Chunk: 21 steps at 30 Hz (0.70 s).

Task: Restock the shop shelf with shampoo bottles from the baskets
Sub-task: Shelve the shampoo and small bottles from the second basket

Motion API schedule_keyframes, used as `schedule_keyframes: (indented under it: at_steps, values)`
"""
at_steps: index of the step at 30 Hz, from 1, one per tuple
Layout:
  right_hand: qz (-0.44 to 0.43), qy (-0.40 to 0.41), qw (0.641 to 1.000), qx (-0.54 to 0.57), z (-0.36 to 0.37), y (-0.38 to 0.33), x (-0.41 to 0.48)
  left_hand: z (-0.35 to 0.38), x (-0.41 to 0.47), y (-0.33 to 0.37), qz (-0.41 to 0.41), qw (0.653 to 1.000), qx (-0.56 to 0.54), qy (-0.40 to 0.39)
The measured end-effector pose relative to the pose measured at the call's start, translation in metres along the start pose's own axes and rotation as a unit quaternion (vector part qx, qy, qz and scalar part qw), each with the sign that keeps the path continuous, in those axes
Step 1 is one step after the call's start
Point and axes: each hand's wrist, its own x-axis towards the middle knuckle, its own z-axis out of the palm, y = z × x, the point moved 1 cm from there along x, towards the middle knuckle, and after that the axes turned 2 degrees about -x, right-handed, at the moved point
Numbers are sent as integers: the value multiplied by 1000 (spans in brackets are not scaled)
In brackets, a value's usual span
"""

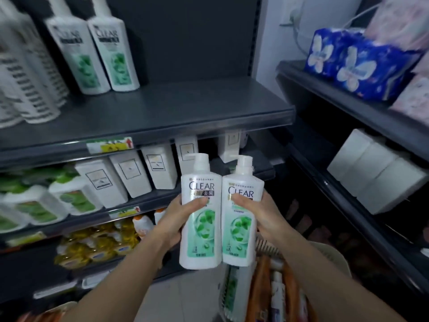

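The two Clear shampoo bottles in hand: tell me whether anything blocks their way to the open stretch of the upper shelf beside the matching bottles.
Nothing visible does. The left hand and right hand hold the two Clear shampoo bottles upright below the upper shelf. The shelf is bare to the right of the matching Clear bottles, and only its front edge must be cleared.

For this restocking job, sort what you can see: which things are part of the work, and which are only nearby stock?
Part of the job:
- left hand, bottle in its grip
- right hand, second bottle
- two matching bottles on the upper shelf
- basket below

Only nearby:
- blue packs
- white boxes
- yellow packs
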Motion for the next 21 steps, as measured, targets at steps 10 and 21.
schedule_keyframes:
  at_steps: [10,21]
  values:
    - [-106,-31,994,-9,129,-78,14,-85,-30,135,151,985,82,-11]
    - [-182,-55,981,-44,233,-130,31,-156,-55,234,272,961,46,-13]
